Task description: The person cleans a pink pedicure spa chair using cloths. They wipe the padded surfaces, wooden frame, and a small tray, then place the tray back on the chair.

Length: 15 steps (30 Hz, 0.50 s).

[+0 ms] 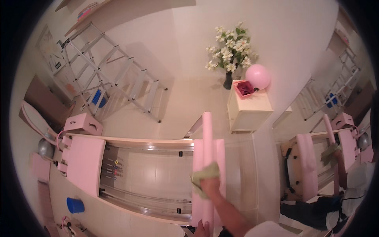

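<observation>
My right hand (210, 185) presses a green cloth (208, 173) onto the padded pink footbar (208, 133) of a Pilates reformer. At the bottom of the view, my left hand (202, 229) is on the near end of the same bar; its fingers are partly cut off by the frame. Beneath the bar lies a pink padded platform (219, 154). To the left, the reformer's wooden frame (148, 139) runs to the pink carriage (84, 163). Several springs (111, 169) with coloured ends lie beside the carriage, between the metal rails.
An aluminium stepladder (118, 77) stands beyond the reformer. A white cabinet (251, 112) holds a pink basket (244, 89) and a pink ball (258, 77), near a vase of white flowers (228, 53). A blue bucket (75, 205) is at lower left. A wall mirror (311, 100) lines the right.
</observation>
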Each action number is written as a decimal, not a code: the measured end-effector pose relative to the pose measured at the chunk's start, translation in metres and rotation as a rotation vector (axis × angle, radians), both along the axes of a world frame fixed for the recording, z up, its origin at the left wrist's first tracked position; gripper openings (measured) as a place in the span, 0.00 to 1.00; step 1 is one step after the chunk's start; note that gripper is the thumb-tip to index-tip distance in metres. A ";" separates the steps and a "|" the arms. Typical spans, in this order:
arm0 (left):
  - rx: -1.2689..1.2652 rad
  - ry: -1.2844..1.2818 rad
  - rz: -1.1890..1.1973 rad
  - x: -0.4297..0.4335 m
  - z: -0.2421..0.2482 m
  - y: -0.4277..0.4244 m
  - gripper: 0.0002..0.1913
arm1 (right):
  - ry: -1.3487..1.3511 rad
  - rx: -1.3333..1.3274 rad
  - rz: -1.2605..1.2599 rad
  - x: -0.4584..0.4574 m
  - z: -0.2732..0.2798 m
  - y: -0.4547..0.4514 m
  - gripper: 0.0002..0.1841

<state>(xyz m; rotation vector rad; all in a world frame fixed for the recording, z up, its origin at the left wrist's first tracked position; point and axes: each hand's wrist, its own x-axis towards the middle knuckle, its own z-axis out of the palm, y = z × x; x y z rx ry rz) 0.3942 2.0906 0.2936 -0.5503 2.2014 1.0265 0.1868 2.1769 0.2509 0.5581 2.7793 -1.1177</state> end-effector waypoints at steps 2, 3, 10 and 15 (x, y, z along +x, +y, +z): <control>-0.171 0.042 -0.068 -0.001 0.020 0.016 0.27 | -0.013 0.125 0.065 -0.090 0.003 0.015 0.21; -0.148 0.067 -0.009 -0.006 0.025 0.019 0.27 | 0.083 0.214 0.036 -0.132 0.006 0.019 0.21; 0.014 0.116 0.263 -0.005 0.027 0.026 0.29 | -0.042 -0.036 0.048 -0.292 0.031 0.061 0.29; -0.003 0.417 0.283 0.006 0.006 0.029 0.26 | 0.069 -0.019 -0.050 -0.195 0.021 0.044 0.45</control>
